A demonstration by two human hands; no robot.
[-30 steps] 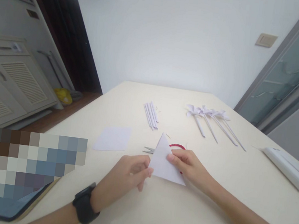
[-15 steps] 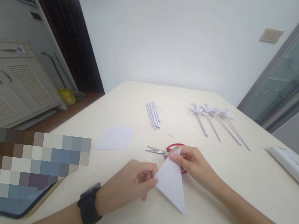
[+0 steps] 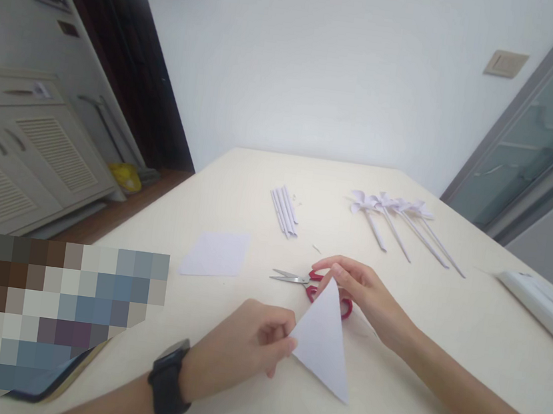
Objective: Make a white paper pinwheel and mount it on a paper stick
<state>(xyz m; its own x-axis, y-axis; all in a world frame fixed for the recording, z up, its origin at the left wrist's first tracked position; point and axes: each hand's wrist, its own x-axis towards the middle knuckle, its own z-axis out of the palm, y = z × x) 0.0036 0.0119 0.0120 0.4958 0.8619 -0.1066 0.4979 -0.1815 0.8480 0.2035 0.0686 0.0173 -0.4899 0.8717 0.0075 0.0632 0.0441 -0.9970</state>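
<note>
Head view, looking down over the counter [image 3: 442, 335]: the left hand [image 3: 238, 353] has the folded paper triangle [image 3: 323, 340] pinched at its left corner between thumb and fingertips, a closed grip, and the sheet stands tilted, its long point trailing down toward the near edge. A black watch [image 3: 169, 382] sits on that wrist.

Here is the change: a second ago both hands held the triangle, the right one pinching its right side. Half a second ago the right was at the top tip. Now the right hand [image 3: 366, 295] has let go of the paper altogether. Its fingers are loosely curled and spread, gripping nothing that I can see, and they hover right over the red handles of the scissors [image 3: 310, 285], touching or just short of them; I cannot tell which. The triangle has swung too, from point-up to leaning with its apex beside those handles, its top just in front of them.

So the paper now rides on one hand alone, and the free hand is at the scissors, whose blades point left, shut, flat on the counter.

Farther out: a flat square of white paper [image 3: 215, 253] lies to the left, well apart. Beyond the scissors sits a small bundle of rolled paper sticks [image 3: 284, 211], and to the right a row of finished paper pinwheels [image 3: 397, 212] on long stems. A long white box-like object [image 3: 541, 307] rests near the right edge, and a dark tablet [image 3: 46, 383] peeks out at the near left.
</note>
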